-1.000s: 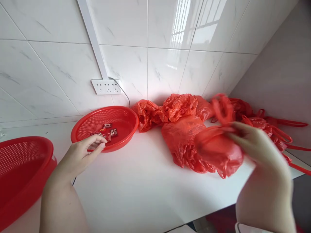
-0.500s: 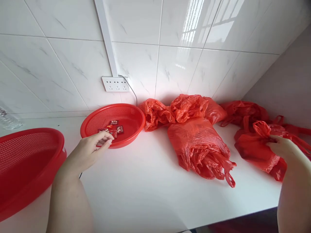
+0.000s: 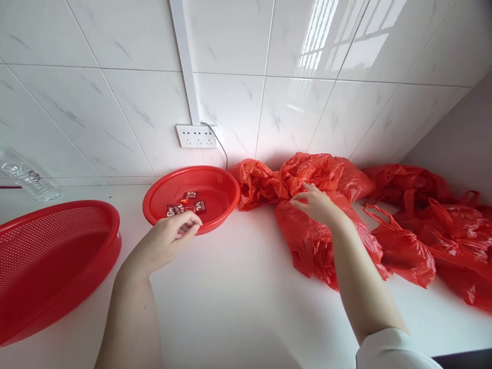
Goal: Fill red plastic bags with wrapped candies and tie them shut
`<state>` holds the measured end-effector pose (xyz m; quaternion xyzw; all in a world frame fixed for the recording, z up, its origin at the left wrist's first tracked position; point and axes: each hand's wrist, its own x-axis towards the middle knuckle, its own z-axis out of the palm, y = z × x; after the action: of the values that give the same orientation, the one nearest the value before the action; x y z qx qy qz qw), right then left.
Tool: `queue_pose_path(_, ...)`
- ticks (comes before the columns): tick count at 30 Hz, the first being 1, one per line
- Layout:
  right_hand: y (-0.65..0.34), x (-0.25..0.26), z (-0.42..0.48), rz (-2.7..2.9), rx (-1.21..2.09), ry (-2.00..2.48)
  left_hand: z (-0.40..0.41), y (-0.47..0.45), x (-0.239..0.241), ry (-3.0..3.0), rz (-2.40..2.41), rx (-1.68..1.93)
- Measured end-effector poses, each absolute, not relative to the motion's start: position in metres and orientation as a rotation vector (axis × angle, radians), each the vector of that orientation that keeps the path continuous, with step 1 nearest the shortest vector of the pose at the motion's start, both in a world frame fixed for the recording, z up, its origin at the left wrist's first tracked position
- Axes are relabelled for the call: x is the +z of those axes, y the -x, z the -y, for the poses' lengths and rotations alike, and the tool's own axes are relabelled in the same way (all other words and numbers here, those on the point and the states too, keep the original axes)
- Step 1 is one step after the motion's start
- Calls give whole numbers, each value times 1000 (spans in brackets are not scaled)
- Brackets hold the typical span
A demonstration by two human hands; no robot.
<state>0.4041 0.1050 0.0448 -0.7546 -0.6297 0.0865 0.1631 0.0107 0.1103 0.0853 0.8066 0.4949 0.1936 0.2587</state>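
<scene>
My left hand [image 3: 169, 238] rests at the front rim of a small red basket [image 3: 219, 182], fingers curled and pinched together over the rim; what they hold, if anything, is hidden. Inside the basket lie several small wrapped candies [image 3: 186, 205]. My right hand [image 3: 313, 202] reaches over a flat stack of red plastic bags [image 3: 313, 243], fingers spread and touching the top of the stack. A filled red bag [image 3: 403, 246] lies on the counter to the right of the stack, apart from my hand.
A large red basket [image 3: 49, 256] stands at the left edge of the white counter [image 3: 238, 302]. More crumpled red bags [image 3: 307, 171] are heaped along the tiled wall and in the right corner [image 3: 457, 225]. A wall socket [image 3: 197, 136] and a plastic bottle [image 3: 28, 177] are at the back.
My right hand let go of the filled red bag on the right and moved left onto the stack of bags. The left hand stayed at the small basket's rim. The view shifted left.
</scene>
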Motion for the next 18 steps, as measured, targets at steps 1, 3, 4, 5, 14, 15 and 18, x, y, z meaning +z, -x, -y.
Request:
queue_pose_path(1,-396,40,-114,1808,266,2240,-109,-11,86,-2181,-1336,525)
queue_pose_path(3,-388,32,-128,1767,227,2343,-109,-11,86,-2169,-1328,532)
queue_pose_path(4,-386,30,-133,1733,168,2322,-109,-11,86,-2166,-1321,534)
queue_pose_path(5,-386,30,-135,1687,83,2253,-109,-10,86,-2164,-1317,537)
queue_pose_path(14,-347,59,-96,1159,-181,1130,-107,-21,86,-2118,-1275,561)
queue_pose_path(15,-341,59,-91,1127,-83,1070,-106,-25,84,-2092,-1270,590)
queue_pose_path(18,-324,55,-80,1087,219,960,-107,-40,73,-1958,-1256,732)
